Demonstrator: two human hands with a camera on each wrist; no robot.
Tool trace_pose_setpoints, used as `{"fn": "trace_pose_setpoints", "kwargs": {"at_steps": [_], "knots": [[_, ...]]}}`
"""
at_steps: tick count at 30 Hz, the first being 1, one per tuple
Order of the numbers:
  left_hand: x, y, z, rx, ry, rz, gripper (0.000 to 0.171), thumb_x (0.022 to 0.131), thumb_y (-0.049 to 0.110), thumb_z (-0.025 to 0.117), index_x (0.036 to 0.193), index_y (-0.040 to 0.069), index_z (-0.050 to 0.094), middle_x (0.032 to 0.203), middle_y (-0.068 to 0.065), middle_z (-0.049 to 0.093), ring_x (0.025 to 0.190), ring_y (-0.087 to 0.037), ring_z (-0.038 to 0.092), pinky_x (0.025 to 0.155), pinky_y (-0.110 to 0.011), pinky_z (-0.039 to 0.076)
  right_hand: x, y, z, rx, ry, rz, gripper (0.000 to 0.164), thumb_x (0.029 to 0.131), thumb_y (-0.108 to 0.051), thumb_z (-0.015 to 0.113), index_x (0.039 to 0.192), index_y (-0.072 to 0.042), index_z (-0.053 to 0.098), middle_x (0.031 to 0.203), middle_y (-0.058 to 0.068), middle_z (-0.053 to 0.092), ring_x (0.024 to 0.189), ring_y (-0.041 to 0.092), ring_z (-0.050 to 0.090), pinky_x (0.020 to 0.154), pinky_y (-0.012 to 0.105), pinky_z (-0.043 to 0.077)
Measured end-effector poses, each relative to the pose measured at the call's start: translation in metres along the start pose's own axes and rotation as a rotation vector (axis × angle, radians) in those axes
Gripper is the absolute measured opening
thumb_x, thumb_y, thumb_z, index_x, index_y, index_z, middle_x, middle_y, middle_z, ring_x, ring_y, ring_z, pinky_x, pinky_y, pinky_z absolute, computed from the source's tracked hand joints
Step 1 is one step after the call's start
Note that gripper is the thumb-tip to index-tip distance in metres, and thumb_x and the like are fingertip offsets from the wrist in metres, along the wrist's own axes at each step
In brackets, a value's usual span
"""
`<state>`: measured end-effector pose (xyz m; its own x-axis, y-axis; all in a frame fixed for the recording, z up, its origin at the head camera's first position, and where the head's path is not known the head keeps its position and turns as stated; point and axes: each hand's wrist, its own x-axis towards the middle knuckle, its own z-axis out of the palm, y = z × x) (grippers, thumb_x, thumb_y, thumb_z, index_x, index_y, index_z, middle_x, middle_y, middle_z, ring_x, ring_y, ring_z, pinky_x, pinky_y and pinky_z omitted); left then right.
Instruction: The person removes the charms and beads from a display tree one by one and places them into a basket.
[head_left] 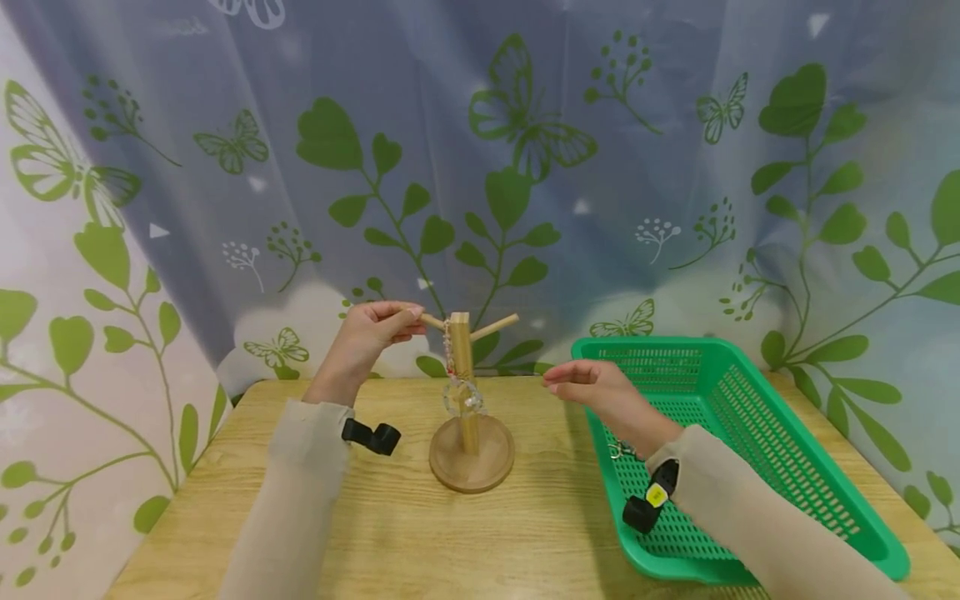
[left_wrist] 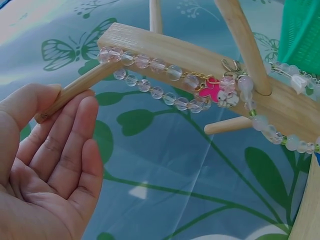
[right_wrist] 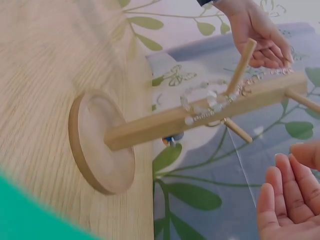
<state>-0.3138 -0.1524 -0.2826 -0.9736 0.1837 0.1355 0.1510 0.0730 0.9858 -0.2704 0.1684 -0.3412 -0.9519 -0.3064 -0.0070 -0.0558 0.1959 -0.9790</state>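
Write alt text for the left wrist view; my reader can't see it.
A left hand pinches the tip of a wooden peg on a post; a bracelet of pinkish, clear beads hangs at the peg's base, near a pink-and-white charm. More beads drape farther down, before a leaf-patterned cloth.

Left hand [left_wrist: 47, 160]: a wooden peg [left_wrist: 82, 87] is pinched near its tip.
Pink beaded bracelet [left_wrist: 175, 72]: looped at the peg's root, beside the end of the wooden post [left_wrist: 145, 42].
White-and-green beaded bracelet [left_wrist: 260, 122]: draped across the post.
Green basket [left_wrist: 302, 40]: partly seen beyond.
Curtain [left_wrist: 165, 150]: printed with leaves, butterflies.
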Motion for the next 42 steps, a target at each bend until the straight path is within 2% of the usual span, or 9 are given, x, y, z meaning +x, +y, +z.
{"fn": "trace_pose_setpoints", "kwargs": {"at_steps": [3,9,18,21,24,27,30,34,42], "knots": [[0.000,0.001,-0.002,0.022,-0.011,-0.009,0.038,0.086,0.034,0.069,0.110,0.005,0.067,0.092,0.001,0.071,0.092,-0.017,0.066,0.090,-0.033,0.048,0.003,-0.002,0.010,0.016,0.003,-0.005,0.024,0.090,-0.013,0.065,0.112,-0.003,0.064,0.116,0.008,0.064,0.110,0.021,0.057,0.102,0.045,0.039],[0.001,0.002,-0.003,0.038,-0.024,-0.016,0.043,0.085,0.037,0.069,0.113,0.004,0.067,0.097,-0.003,0.071,0.092,-0.015,0.066,0.094,-0.037,0.045,0.007,-0.004,0.029,0.013,0.016,0.001,0.020,0.089,-0.006,0.064,0.108,-0.001,0.067,0.112,0.012,0.067,0.099,0.017,0.062,0.100,0.045,0.040],[-0.001,0.002,-0.007,0.065,-0.040,-0.027,0.042,0.087,0.034,0.067,0.116,0.003,0.066,0.104,-0.005,0.070,0.100,-0.021,0.065,0.097,-0.037,0.045,0.015,-0.003,0.052,-0.010,0.016,0.014,0.022,0.089,-0.004,0.063,0.110,-0.001,0.068,0.112,0.011,0.067,0.109,0.027,0.060,0.099,0.044,0.043],[0.000,0.003,-0.007,0.070,-0.040,-0.029,0.043,0.086,0.035,0.067,0.116,0.004,0.066,0.100,-0.002,0.071,0.102,-0.023,0.064,0.097,-0.038,0.044,0.018,-0.001,0.056,0.023,-0.002,0.016,0.025,0.091,-0.002,0.060,0.115,0.002,0.065,0.118,0.015,0.064,0.113,0.030,0.058,0.101,0.044,0.041],[0.001,0.002,-0.006,0.065,-0.037,-0.024,0.042,0.086,0.034,0.067,0.116,0.004,0.066,0.097,0.000,0.071,0.096,-0.019,0.066,0.098,-0.040,0.044,0.021,0.001,0.059,0.060,-0.007,0.029,0.029,0.092,-0.003,0.057,0.120,0.005,0.061,0.123,0.017,0.061,0.116,0.031,0.056,0.102,0.044,0.040],[0.002,0.001,-0.006,0.061,-0.037,-0.023,0.042,0.086,0.034,0.067,0.115,0.003,0.066,0.096,0.001,0.071,0.092,-0.014,0.067,0.096,-0.039,0.045,0.024,0.002,0.062,0.074,0.025,0.045,0.029,0.092,-0.005,0.057,0.119,0.003,0.062,0.124,0.015,0.061,0.117,0.029,0.056,0.101,0.042,0.042],[0.003,0.000,-0.006,0.058,-0.047,-0.023,0.042,0.087,0.034,0.067,0.115,0.004,0.066,0.097,0.000,0.071,0.095,-0.017,0.067,0.094,-0.036,0.047,0.028,0.004,0.064,0.073,0.072,0.046,0.026,0.091,-0.006,0.059,0.116,0.002,0.065,0.121,0.014,0.063,0.115,0.028,0.057,0.099,0.041,0.043],[0.003,-0.001,-0.006,0.052,-0.053,-0.022,0.040,0.088,0.032,0.067,0.116,0.003,0.066,0.098,0.000,0.071,0.095,-0.017,0.067,0.093,-0.033,0.048,0.032,0.006,0.069,0.051,0.093,0.039,0.025,0.089,-0.006,0.063,0.112,0.001,0.068,0.118,0.013,0.065,0.115,0.028,0.057,0.101,0.044,0.041],[0.003,0.000,-0.006,0.058,-0.036,-0.025,0.047,0.086,0.035,0.068,0.118,0.001,0.064,0.103,-0.004,0.070,0.093,-0.013,0.067,0.095,-0.035,0.047,0.036,0.007,0.079,-0.066,0.133,0.018,0.023,0.086,-0.007,0.066,0.108,-0.002,0.071,0.115,0.009,0.067,0.117,0.027,0.055,0.101,0.046,0.040]]}}
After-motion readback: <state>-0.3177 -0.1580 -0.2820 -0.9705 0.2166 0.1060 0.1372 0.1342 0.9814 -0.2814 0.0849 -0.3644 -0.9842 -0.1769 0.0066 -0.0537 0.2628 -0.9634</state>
